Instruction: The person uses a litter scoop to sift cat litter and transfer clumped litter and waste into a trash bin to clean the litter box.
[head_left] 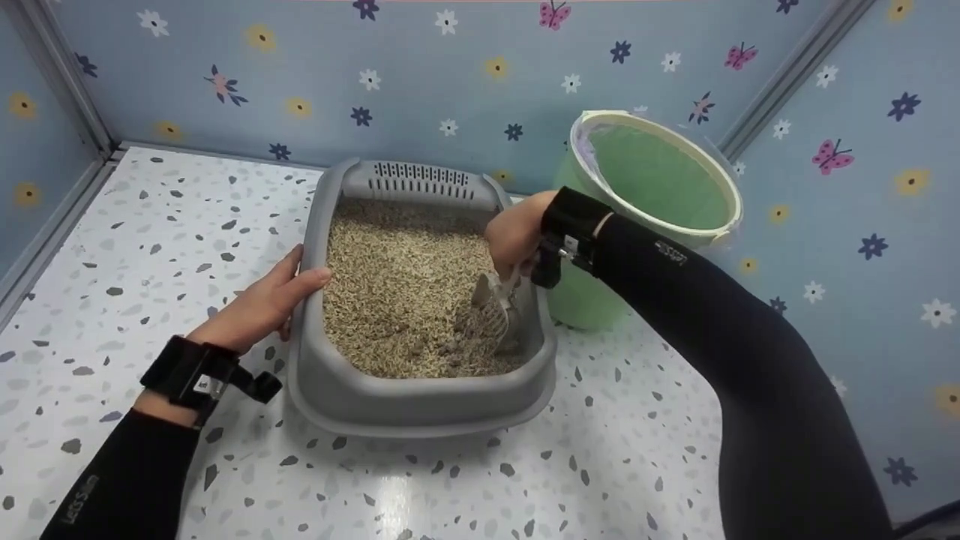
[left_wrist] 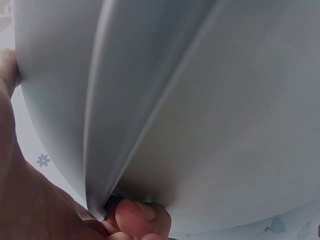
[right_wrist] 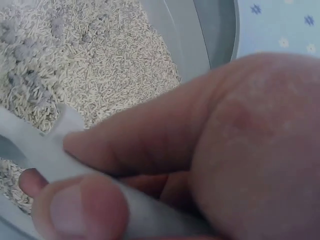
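A grey litter box sits on the speckled surface, filled with pale pellet litter. My left hand grips its left side, thumb over the rim; in the left wrist view, fingertips curl beneath the outer lip. Inside the box at the right, my right hand holds a litter scoop by its handle. The scoop's slotted end is down in the litter, among darker grey clumps. In the right wrist view, thumb and fingers wrap the pale handle.
A green bin with a clear liner stands right behind the box, under my right forearm. Flower-patterned wall panels rise at the back and both sides. Speckled surface shows left of the box and in front of it.
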